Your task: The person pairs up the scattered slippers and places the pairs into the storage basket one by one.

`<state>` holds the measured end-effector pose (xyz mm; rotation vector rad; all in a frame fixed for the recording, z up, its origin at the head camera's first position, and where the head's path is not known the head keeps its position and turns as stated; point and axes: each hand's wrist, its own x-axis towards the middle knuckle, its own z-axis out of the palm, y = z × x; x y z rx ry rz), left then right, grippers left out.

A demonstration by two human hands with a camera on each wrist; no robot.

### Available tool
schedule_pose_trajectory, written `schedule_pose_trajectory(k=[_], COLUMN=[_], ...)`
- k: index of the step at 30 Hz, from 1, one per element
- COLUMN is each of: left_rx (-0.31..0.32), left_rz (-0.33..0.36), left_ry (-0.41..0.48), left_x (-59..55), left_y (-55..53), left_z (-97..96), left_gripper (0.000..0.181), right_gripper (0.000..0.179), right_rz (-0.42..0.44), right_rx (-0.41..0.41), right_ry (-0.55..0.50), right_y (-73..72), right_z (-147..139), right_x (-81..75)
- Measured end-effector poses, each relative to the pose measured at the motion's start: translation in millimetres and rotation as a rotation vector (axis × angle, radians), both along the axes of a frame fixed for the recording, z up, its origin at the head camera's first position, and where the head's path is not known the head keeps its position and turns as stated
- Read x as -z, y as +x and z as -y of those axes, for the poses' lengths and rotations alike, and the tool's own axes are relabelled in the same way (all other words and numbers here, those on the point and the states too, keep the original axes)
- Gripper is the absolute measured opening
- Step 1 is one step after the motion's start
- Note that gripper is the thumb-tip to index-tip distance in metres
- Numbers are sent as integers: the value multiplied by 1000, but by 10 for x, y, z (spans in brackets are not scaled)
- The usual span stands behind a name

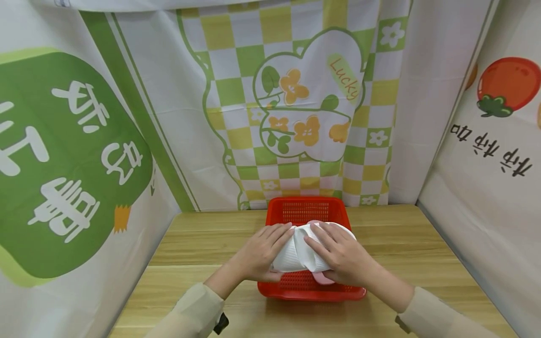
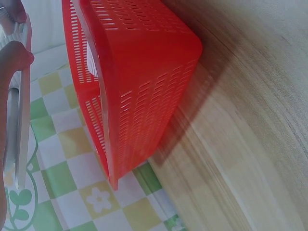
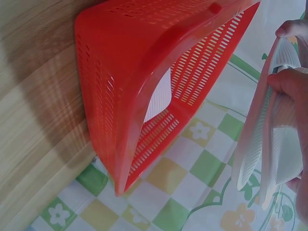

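Over a red plastic basket (image 1: 312,295), both hands hold white, ribbed, flat pieces that look like a pair of slippers (image 1: 286,257). My left hand (image 1: 263,252) grips the left side, thumb below and fingers on top. On the other side, my right hand (image 1: 345,253) grips with its fingers spread across the upper face. Two layers of the slippers (image 3: 252,144) show edge-on in the right wrist view. Below them a pink, rounded piece (image 1: 323,278) lies in the basket, mostly hidden; its kind cannot be told.
The basket stands on a wood-grain table (image 1: 203,239). Behind it hangs a green and yellow checked cloth (image 1: 241,94). Printed cloth walls close in the left (image 1: 63,155) and right (image 1: 486,197) sides.
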<state>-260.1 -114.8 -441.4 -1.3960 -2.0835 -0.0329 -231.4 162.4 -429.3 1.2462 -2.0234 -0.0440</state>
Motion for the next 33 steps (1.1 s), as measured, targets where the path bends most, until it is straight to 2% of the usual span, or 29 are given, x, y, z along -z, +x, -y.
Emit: schedule_pose_trajectory(k=[12,20,29,33], left_rx=[-3,13,17,21], left_rz=[-8,-31,-9,-2], left_ry=[4,6,10,11], left_x=[2,22,15,11], left_y=[-1,-11,7,7], left_z=[-24,-33,-15,-16], left_gripper=[103,104,102,102], right_gripper=[91,85,85,76], right_rz=[-30,-41,-24,-12], right_rx=[-21,-22,-7,1], right_ry=[-31,-18,19,45], right_y=[0,-9,4,15], right_z=[51,68,31,5], right_x=[13,23,9,-8])
